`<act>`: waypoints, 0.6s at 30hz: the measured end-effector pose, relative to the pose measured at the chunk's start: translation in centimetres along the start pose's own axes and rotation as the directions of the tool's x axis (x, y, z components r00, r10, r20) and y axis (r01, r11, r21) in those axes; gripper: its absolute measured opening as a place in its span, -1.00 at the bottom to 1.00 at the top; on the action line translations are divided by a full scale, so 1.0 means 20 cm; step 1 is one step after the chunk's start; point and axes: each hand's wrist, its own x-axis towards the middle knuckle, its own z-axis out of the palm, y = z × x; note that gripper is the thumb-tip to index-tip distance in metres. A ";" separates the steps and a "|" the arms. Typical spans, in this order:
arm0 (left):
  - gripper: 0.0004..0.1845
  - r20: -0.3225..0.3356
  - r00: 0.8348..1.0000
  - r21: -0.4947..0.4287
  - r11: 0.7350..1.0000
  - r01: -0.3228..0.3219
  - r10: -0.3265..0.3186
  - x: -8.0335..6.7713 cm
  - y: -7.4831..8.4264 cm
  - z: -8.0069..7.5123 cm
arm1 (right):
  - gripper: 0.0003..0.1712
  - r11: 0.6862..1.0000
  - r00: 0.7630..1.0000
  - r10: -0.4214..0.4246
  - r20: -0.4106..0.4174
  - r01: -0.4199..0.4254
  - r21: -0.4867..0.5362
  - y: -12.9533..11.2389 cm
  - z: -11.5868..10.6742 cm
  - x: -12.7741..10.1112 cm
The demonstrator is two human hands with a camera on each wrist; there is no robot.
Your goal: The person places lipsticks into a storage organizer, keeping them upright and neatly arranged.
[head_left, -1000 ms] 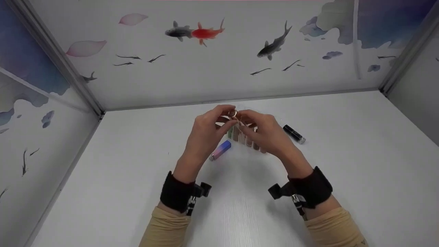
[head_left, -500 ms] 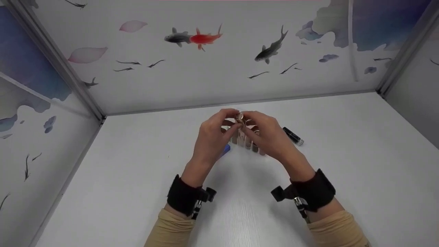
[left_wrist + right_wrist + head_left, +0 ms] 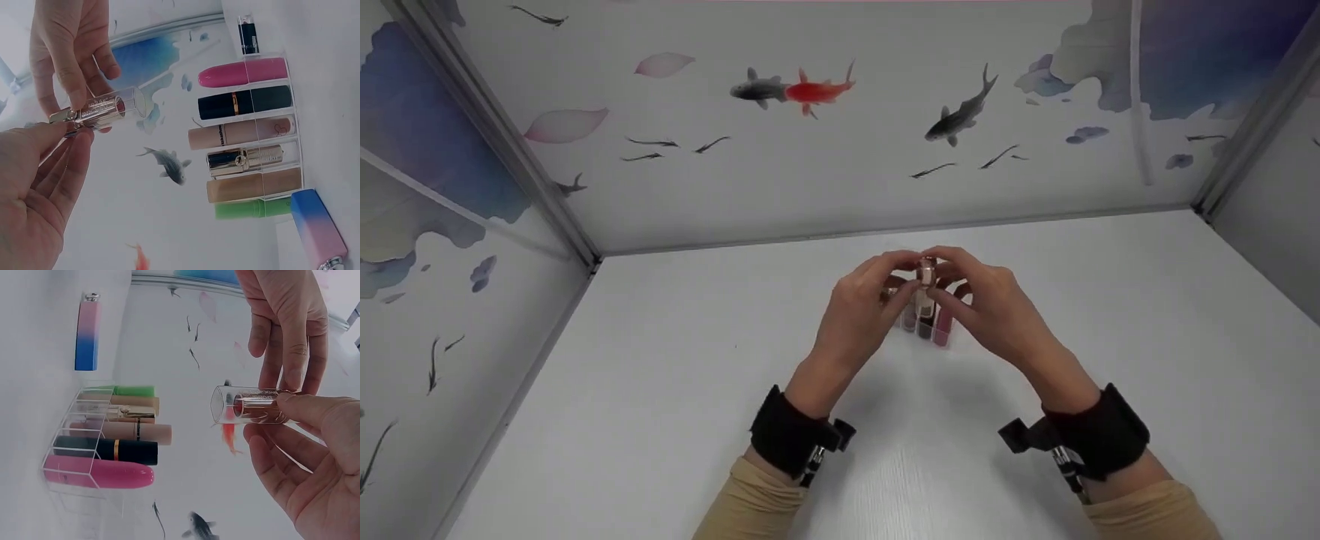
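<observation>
Both hands hold one gold lipstick tube [image 3: 927,274] with a clear sleeve, raised above the table. My left hand [image 3: 855,311] pinches it from the left. From the other side, my right hand [image 3: 997,304] grips the same tube with thumb and fingers. In the left wrist view the lipstick [image 3: 101,111] lies nearly level, its clear end pointing away from the fingers. Beyond it stands a clear lipstick holder [image 3: 298,152], partly covered by the hands in the head view. It carries several lipsticks, among them a pink one [image 3: 124,473] and a green one [image 3: 239,209].
A blue-and-pink lipstick tube [image 3: 88,337] lies at one end of the holder. At the other end is a small black tube [image 3: 247,36]. Walls printed with fish border the white table [image 3: 660,360].
Both hands have moved right with the lipstick, which has turned more upright in the head view. The blue-and-pink tube and the black tube are now hidden there behind the hands.
</observation>
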 end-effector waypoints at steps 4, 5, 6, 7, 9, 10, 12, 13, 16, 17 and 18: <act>-0.67 0.040 0.999 0.005 1.000 0.010 -0.010 0.01 0.03 0.04 | -0.53 1.000 1.000 0.016 -0.010 -0.017 -0.014 0.03 -0.03 -0.02; -0.67 0.049 0.999 0.011 1.000 0.015 -0.016 0.01 0.04 0.05 | -0.53 1.000 1.000 0.022 -0.018 -0.022 -0.019 0.04 -0.03 -0.03; -0.66 0.057 0.998 0.015 1.000 0.021 -0.022 0.01 0.04 0.06 | -0.54 0.999 0.999 0.029 -0.030 -0.030 -0.026 0.05 -0.04 -0.03; -0.66 0.061 0.998 0.017 1.000 0.026 -0.027 0.02 0.05 0.06 | -0.55 0.999 0.998 0.036 -0.045 -0.038 -0.033 0.05 -0.04 -0.03; -0.65 0.064 0.997 0.005 0.999 0.043 -0.043 0.03 0.06 0.08 | -0.56 0.997 0.996 0.047 -0.081 -0.052 -0.052 0.07 -0.05 -0.03; -0.64 0.063 0.997 -0.006 0.999 0.053 -0.053 0.04 0.06 0.10 | -0.57 0.997 0.994 0.052 -0.101 -0.058 -0.060 0.07 -0.05 -0.03; -0.63 0.059 0.995 -0.026 0.997 0.079 -0.078 0.06 0.07 0.12 | -0.57 0.995 0.989 0.055 -0.139 -0.065 -0.075 0.08 -0.05 -0.03; -0.62 0.060 0.994 -0.037 0.995 0.091 -0.089 0.07 0.08 0.13 | -0.58 0.994 0.986 0.055 -0.155 -0.069 -0.083 0.09 -0.06 -0.03; -0.57 0.086 0.991 -0.007 0.995 0.099 -0.098 0.09 0.08 0.17 | -0.59 0.990 0.981 0.056 -0.185 -0.079 -0.116 0.11 -0.06 -0.03; -0.56 0.093 0.991 0.014 0.996 0.092 -0.093 0.10 0.08 0.18 | -0.59 0.988 0.981 0.058 -0.187 -0.083 -0.128 0.12 -0.06 -0.03; -0.54 0.100 0.991 0.036 0.996 0.083 -0.086 0.10 0.07 0.19 | -0.59 0.986 0.980 0.060 -0.188 -0.087 -0.140 0.13 -0.05 -0.02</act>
